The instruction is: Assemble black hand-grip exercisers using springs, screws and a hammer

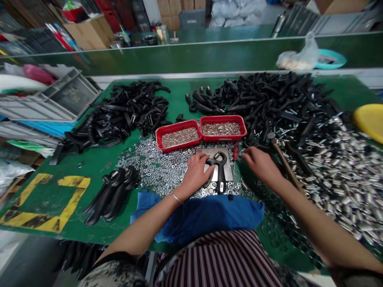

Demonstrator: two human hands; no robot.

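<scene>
My left hand [196, 173] is closed on a black plastic handle [220, 175] with a hooked upper end, pinning it to a flat metal plate [229, 167]. A small metal cylinder [217, 156] sits in the handle's hook. To the right, my right hand [263, 165] is closed, thumb and fingertips together; anything between them is too small to make out. Just left of those fingertips lies a screwdriver [235, 152] with a red grip. Small metal nuts and rings [161, 167] surround the plate.
Two red trays [200, 137] of small metal parts stand behind the plate. Black plastic parts [128, 107] are heaped at both sides. A hammer [284, 159] and many metal cylinders [338, 175] lie right. A blue cloth [197, 215] covers the front edge; finished-looking handles [112, 193] lie left.
</scene>
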